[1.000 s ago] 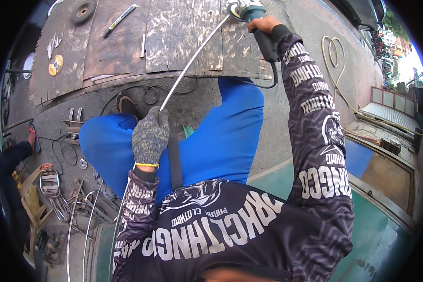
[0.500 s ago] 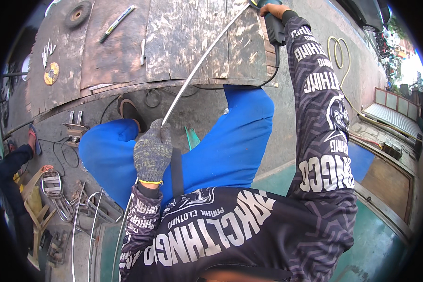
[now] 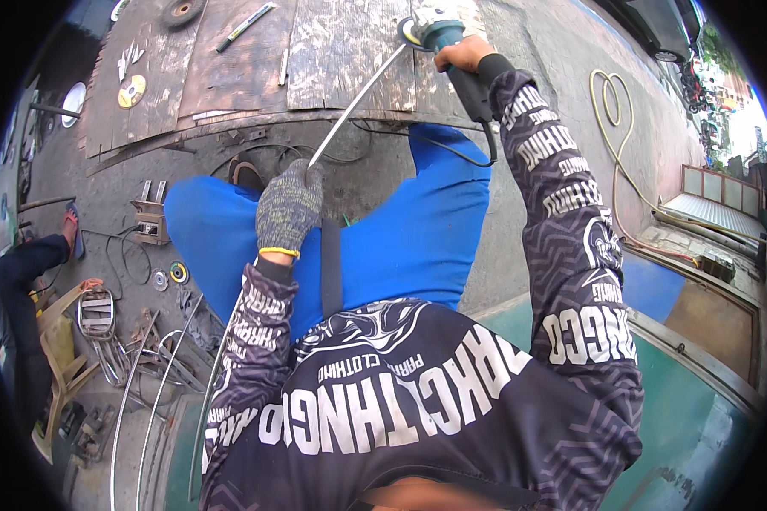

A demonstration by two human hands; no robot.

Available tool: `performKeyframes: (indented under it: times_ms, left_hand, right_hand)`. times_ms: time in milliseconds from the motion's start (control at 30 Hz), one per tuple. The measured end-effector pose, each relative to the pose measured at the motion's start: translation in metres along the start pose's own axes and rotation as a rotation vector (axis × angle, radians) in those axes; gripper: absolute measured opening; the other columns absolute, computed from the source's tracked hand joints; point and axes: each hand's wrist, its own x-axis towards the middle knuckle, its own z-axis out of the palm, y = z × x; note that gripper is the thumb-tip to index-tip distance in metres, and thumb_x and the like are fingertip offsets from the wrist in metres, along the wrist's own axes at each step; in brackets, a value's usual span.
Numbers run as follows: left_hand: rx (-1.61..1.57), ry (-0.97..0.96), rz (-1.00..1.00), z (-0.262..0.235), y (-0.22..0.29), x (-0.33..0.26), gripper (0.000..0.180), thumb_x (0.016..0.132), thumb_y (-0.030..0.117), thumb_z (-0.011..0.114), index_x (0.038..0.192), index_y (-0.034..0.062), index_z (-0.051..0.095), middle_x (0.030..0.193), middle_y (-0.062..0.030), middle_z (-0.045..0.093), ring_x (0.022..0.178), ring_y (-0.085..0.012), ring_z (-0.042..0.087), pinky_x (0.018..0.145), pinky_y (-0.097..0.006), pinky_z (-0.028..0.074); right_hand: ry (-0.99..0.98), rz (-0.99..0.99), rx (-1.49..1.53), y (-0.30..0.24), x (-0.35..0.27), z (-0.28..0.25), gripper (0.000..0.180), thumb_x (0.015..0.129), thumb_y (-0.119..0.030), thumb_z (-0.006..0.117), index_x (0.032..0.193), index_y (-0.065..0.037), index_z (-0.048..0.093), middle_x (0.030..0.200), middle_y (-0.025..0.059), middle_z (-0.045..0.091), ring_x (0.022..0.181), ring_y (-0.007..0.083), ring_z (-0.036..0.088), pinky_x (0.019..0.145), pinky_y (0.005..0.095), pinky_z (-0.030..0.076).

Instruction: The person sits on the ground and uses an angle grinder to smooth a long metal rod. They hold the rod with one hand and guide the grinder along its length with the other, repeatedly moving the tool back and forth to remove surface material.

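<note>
One change in this head view since half a second ago: more of the angle grinder [image 3: 445, 36] shows at the top, and a yellow-rimmed disc [image 3: 179, 272] is visible on the grey floor [image 3: 511, 247]. Ahead lies a worn wooden board [image 3: 337, 64] with a marker [image 3: 245, 27] on it. The gloved left hand [image 3: 290, 206] is closed around a thin metal rod [image 3: 356, 104]. The bare right hand [image 3: 464, 54] wraps the grinder's body. The rod's far end reaches the grinder's wheel; whether they touch is unclear.

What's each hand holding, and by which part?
Left hand: thin metal rod, gripped partway along its length. Right hand: angle grinder, around the middle of its body.
</note>
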Motion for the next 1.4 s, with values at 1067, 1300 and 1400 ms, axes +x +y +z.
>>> performKeyframes:
  times_ms: [1067, 1300, 1400]
  left_hand:
    - [-0.038, -0.029, 0.022, 0.003, -0.004, 0.02, 0.037, 0.097, 0.034, 0.053, 0.104, -0.0002, 0.067, 0.098, -0.0282, 0.067, 0.098, -0.0467, 0.062, 0.085, -0.053, 0.049]
    - [-0.014, -0.02, -0.036, 0.002, 0.001, 0.013, 0.032, 0.096, 0.031, 0.055, 0.104, 0.0028, 0.067, 0.093, -0.0254, 0.069, 0.089, -0.0448, 0.065, 0.079, -0.055, 0.051]
    - [0.014, 0.014, -0.006, -0.002, 0.004, 0.011, 0.03, 0.096, 0.031, 0.056, 0.104, 0.004, 0.067, 0.088, -0.0239, 0.069, 0.084, -0.0437, 0.066, 0.075, -0.054, 0.052]
  right_hand:
    - [-0.059, -0.032, 0.231, -0.068, -0.118, 0.045, 0.063, 0.056, -0.034, 0.086, 0.097, 0.011, 0.069, 0.097, 0.0257, 0.071, 0.092, 0.0359, 0.072, 0.08, 0.0382, 0.057]
    - [-0.04, 0.054, 0.158, -0.031, -0.061, 0.018, 0.058, 0.057, -0.038, 0.084, 0.091, 0.008, 0.073, 0.097, 0.0235, 0.072, 0.088, 0.0329, 0.071, 0.078, 0.0369, 0.056]
    - [-0.006, 0.052, 0.11, -0.012, -0.031, 0.006, 0.052, 0.056, -0.043, 0.081, 0.084, 0.0, 0.076, 0.098, 0.0224, 0.072, 0.088, 0.0324, 0.071, 0.079, 0.0365, 0.056]
